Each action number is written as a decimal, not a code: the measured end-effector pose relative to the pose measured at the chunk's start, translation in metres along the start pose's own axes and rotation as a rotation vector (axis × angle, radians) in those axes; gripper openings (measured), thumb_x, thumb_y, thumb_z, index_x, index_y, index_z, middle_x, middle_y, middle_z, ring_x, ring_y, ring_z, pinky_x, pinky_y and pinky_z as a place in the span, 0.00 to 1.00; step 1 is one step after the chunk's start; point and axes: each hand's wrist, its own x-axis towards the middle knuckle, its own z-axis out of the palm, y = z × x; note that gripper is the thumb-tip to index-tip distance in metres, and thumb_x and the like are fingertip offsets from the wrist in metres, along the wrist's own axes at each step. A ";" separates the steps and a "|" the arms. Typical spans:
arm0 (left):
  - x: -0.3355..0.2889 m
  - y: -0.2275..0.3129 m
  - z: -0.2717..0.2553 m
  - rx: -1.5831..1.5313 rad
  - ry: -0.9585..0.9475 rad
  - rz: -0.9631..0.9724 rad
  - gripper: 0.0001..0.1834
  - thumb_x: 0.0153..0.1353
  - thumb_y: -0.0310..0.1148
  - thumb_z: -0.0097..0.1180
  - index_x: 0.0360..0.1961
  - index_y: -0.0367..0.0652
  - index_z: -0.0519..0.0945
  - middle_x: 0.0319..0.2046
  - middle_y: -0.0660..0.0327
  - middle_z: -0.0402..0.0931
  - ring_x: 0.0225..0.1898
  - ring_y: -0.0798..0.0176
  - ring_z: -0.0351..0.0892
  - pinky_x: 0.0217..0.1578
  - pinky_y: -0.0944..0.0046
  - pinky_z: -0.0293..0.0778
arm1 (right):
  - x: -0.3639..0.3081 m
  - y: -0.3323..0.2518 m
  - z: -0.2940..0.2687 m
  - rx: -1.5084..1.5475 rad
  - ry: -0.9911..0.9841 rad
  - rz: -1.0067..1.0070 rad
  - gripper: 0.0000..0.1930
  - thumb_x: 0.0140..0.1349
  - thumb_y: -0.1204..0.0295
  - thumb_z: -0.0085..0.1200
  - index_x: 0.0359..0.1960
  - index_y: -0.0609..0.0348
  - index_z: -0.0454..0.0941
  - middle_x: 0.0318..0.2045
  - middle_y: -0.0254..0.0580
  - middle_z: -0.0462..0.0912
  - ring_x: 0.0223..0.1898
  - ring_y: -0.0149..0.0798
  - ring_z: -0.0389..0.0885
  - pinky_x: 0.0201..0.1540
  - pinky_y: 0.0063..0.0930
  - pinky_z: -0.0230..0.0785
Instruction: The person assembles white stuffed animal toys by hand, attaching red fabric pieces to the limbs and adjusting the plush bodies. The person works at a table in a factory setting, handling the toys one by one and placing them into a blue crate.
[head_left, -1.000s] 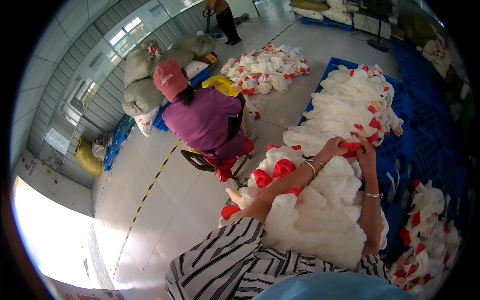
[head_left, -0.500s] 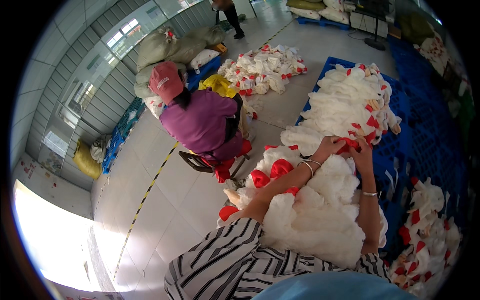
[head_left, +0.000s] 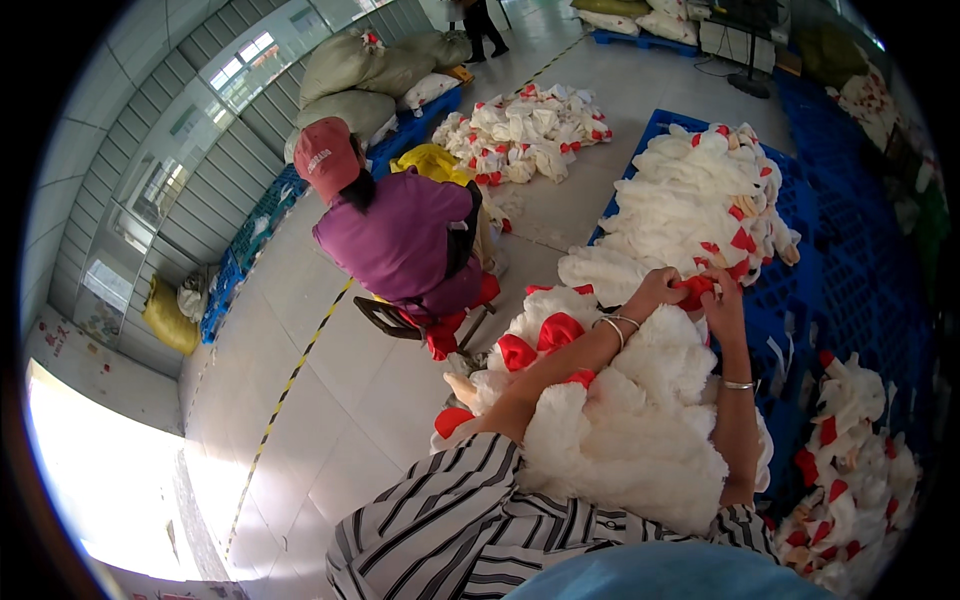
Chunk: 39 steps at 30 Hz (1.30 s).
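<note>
A white fluffy plush piece (head_left: 630, 430) lies across my lap and stretches away from me, with red fabric (head_left: 693, 292) at its far end. My left hand (head_left: 655, 293) pinches that red fabric from the left side. From the right, my right hand (head_left: 721, 300) has its fingers closed on the same fabric, close to the left. Further plush pieces with red parts (head_left: 560, 333) lie under and beside my left forearm. What the fingertips do inside the red fabric is too small to make out.
Ahead, white plush pieces (head_left: 680, 200) are heaped on a blue pallet (head_left: 655, 125). Another pile (head_left: 525, 135) lies on the floor beyond. A person in purple (head_left: 400, 235) sits on a chair at the left. More plush pieces (head_left: 850, 480) lie at the right, and stuffed sacks (head_left: 350, 70) stand far left.
My hands stay on the red fabric, with only a slight shift of the fingers. The seated person leans a little differently, and a standing person at the back has moved right.
</note>
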 end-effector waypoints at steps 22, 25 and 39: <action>-0.008 0.020 -0.009 -0.018 -0.015 -0.087 0.17 0.55 0.41 0.63 0.26 0.33 0.81 0.16 0.68 0.73 0.21 0.75 0.69 0.23 0.69 0.68 | 0.002 -0.004 0.004 -0.043 -0.097 0.181 0.14 0.65 0.68 0.55 0.28 0.69 0.75 0.19 0.50 0.76 0.21 0.35 0.73 0.27 0.30 0.65; -0.009 0.026 -0.003 -0.136 -0.035 0.047 0.16 0.54 0.39 0.63 0.28 0.33 0.81 0.18 0.68 0.74 0.23 0.75 0.69 0.25 0.69 0.69 | 0.001 0.016 0.000 -0.045 -0.070 0.253 0.14 0.65 0.68 0.55 0.28 0.69 0.75 0.17 0.47 0.73 0.21 0.30 0.70 0.26 0.29 0.64; -0.014 0.031 -0.015 -0.115 -0.146 -0.145 0.14 0.58 0.37 0.58 0.29 0.34 0.81 0.20 0.71 0.72 0.24 0.77 0.67 0.25 0.72 0.66 | 0.007 -0.002 0.002 0.078 0.033 0.141 0.11 0.63 0.73 0.55 0.27 0.69 0.74 0.21 0.37 0.72 0.25 0.26 0.67 0.28 0.24 0.63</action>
